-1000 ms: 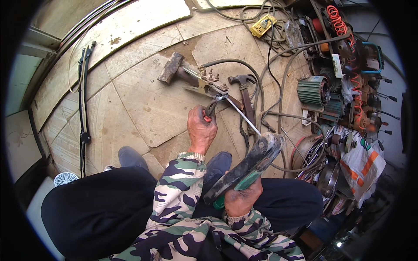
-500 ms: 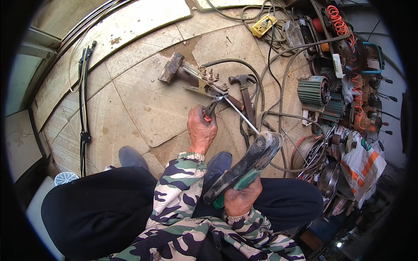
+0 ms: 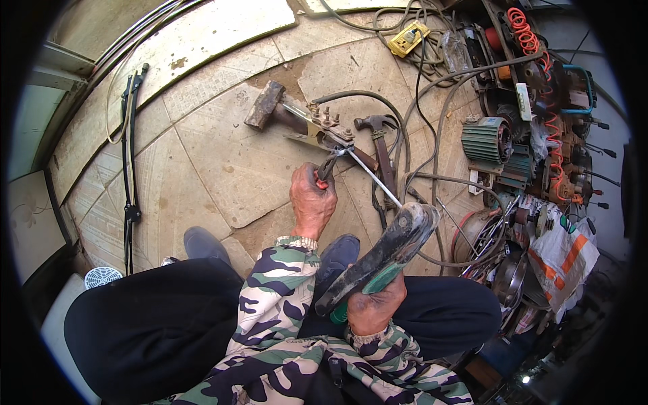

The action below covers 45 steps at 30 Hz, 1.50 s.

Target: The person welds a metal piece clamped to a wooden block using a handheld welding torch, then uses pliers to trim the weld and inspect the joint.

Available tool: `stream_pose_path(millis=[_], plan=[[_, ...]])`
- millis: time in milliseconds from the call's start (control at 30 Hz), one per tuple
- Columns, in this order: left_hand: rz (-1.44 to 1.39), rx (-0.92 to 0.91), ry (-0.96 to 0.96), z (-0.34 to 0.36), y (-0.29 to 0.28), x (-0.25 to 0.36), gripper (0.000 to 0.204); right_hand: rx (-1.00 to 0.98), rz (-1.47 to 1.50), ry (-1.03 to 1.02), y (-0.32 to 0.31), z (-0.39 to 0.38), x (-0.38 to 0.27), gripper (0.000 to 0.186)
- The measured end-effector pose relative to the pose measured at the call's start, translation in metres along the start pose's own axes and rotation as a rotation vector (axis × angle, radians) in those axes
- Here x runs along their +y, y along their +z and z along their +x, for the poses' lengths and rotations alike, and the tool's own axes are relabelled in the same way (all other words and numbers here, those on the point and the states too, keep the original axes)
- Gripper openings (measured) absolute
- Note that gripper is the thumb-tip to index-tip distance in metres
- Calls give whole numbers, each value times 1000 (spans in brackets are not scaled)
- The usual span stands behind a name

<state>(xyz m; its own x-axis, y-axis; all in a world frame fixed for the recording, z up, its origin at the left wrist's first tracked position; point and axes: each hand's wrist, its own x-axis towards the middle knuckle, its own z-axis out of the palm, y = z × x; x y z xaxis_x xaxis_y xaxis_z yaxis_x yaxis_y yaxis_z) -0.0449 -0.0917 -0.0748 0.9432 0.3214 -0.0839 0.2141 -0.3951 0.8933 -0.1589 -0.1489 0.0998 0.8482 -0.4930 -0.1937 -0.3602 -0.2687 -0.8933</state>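
My left hand point(image 3: 314, 204) is closed on red-handled pliers point(image 3: 324, 172), whose jaws meet the near end of a metal part point(image 3: 317, 133) carrying several upright bolts. That part lies on the floor against a sledgehammer point(image 3: 265, 104); the exact contact is hard to see. My right hand point(image 3: 376, 307) grips a long, dirty black tool point(image 3: 378, 256) with green sections, its kind unclear. From its rounded far end a slim pale rod point(image 3: 374, 179) slants up to the pliers' jaws. A claw hammer point(image 3: 382, 158) lies just right of the metal part.
Cables point(image 3: 442, 145) loop over the tiled floor, with a yellow socket box point(image 3: 408, 39) among them. Green finned motors point(image 3: 486, 140), a red coiled hose point(image 3: 523, 30) and heaped parts stand at right. Thin black bars point(image 3: 129, 169) lie at left.
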Motion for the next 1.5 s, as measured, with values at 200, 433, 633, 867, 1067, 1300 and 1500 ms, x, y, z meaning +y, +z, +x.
stream_pose_path(millis=[200,433,633,867,1067,1300,1500], plan=[[-10,-14,-12,1,-3,2,18,9,-9,9,1,0,1,89],[-65,-36,-3,-2,1,-6,14,7,17,-16,-2,1,5,72],[-248,-167,-109,-5,-6,-12,19,17,-54,15,3,0,2,37],[-230,-54,-100,-8,14,-22,15,34,-197,-110,-14,-5,30,39],[-56,13,-30,3,-6,-5,14,135,-124,-95,8,-2,5,28],[-47,-14,-38,0,1,-1,15,86,-155,-133,2,2,1,28],[-14,-19,-31,4,-1,-1,14,55,-43,-32,8,5,-15,36]])
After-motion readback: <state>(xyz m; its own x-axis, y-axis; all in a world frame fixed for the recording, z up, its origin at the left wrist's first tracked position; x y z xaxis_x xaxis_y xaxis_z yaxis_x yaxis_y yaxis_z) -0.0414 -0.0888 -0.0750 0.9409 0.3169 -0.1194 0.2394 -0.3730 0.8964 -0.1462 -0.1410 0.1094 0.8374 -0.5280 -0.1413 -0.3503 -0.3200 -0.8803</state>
